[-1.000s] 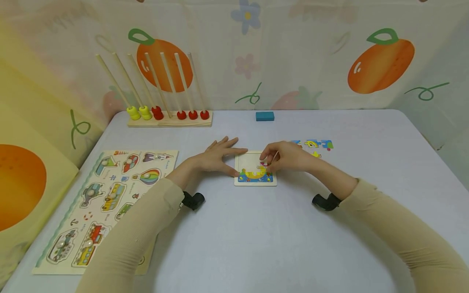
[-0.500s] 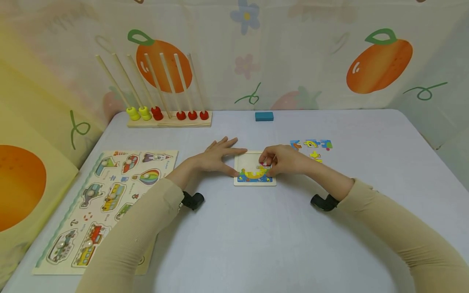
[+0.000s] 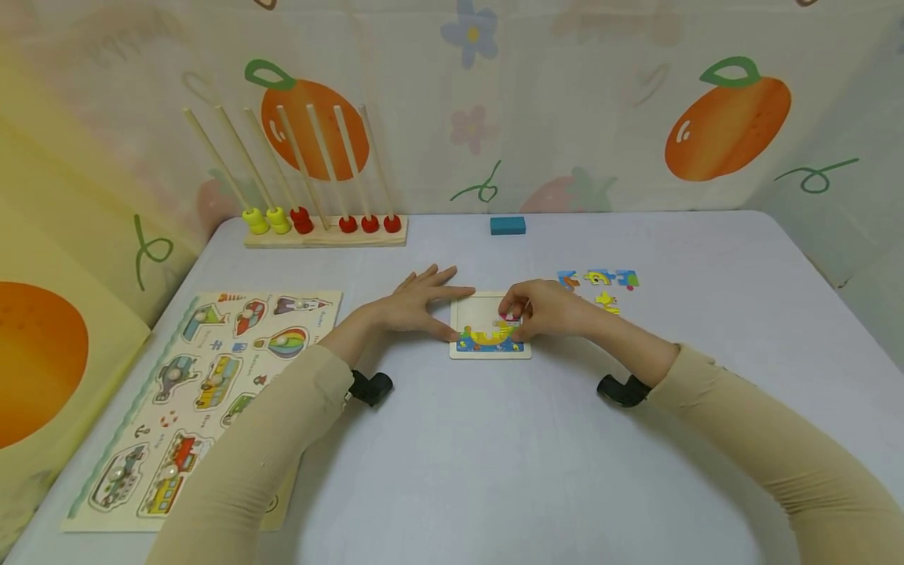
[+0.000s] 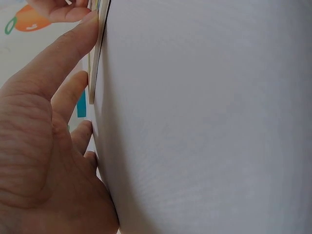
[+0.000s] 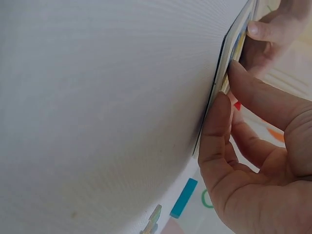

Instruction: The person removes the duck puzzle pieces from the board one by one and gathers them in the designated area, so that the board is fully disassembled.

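A small wooden puzzle tray (image 3: 487, 355) lies in the head view's middle, its lower part filled with blue and yellow pieces. My left hand (image 3: 417, 304) spreads its fingers at the left side, thumb on the lower left corner and index fingertip by the upper left. At the tray's right side, my right hand (image 3: 554, 306) curls its fingers and pinches a puzzle piece (image 3: 508, 319) with pink on it, largely hidden by the fingers. The right wrist view shows the right thumb (image 5: 253, 90) over the tray and the index fingertip at its edge.
Loose puzzle pieces (image 3: 598, 278) lie beyond the right hand. A blue block (image 3: 508, 226) sits near the table's back edge. A wooden bead counter (image 3: 325, 238) with upright rods stands back left. A large vehicle puzzle board (image 3: 236, 345) lies partly under the left arm.
My right hand has come slightly lower, and the piece's pale edge that stood up by its fingers no longer shows. My left hand stays in place on the tray.
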`<state>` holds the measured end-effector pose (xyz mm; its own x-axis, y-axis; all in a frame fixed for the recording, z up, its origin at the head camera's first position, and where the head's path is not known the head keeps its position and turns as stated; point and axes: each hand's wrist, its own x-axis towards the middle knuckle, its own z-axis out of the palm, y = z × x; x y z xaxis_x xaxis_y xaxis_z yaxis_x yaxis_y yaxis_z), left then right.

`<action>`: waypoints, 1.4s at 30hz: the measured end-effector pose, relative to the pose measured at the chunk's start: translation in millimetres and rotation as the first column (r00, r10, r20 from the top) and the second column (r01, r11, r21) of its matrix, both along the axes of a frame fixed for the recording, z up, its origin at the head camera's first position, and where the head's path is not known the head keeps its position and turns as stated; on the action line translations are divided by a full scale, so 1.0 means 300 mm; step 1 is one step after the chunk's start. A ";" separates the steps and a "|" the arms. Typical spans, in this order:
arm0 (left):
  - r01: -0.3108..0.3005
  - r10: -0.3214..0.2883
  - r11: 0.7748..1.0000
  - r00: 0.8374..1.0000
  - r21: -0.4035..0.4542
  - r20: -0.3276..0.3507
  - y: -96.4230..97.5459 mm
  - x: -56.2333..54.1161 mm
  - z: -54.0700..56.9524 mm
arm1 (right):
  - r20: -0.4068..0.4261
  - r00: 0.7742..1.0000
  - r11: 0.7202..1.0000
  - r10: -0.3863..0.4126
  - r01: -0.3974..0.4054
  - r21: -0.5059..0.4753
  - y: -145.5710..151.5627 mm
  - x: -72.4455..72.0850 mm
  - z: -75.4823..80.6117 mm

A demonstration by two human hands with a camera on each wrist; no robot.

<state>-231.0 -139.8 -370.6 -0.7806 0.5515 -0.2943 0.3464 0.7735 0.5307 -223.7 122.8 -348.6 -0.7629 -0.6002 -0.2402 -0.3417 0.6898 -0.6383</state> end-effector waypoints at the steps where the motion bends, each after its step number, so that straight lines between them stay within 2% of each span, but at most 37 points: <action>1: 0.000 0.000 1.000 1.000 0.001 0.000 0.000 0.000 0.000 | -0.004 1.000 1.000 0.000 0.000 0.003 -0.002 0.000 0.000; 12: -0.003 0.003 1.000 1.000 0.000 0.002 0.000 0.002 0.001 | -0.051 0.999 1.000 -0.002 0.001 -0.022 -0.006 0.007 0.006; 20: 0.001 -0.001 1.000 1.000 -0.006 -0.005 0.000 -0.002 -0.002 | -0.039 0.999 1.000 -0.028 0.027 -0.011 -0.008 0.011 0.010; 27: 0.004 -0.004 1.000 1.000 -0.002 -0.007 -0.001 -0.005 -0.007 | -0.036 0.999 1.000 -0.016 0.016 0.004 -0.004 0.009 0.007; 36: 0.007 -0.007 1.000 1.000 -0.008 -0.008 -0.001 -0.004 -0.004 | -0.041 0.999 1.000 0.009 -0.010 -0.020 0.003 0.001 -0.001; 42: 0.005 -0.005 1.000 1.000 -0.006 -0.001 -0.003 -0.003 -0.001 | -0.014 1.000 0.999 0.005 -0.005 -0.035 0.002 -0.002 0.001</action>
<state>-231.9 -140.6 -371.0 -0.7783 0.5533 -0.2968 0.3506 0.7751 0.5257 -224.2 123.5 -348.3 -0.7631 -0.6120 -0.2078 -0.3544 0.6650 -0.6573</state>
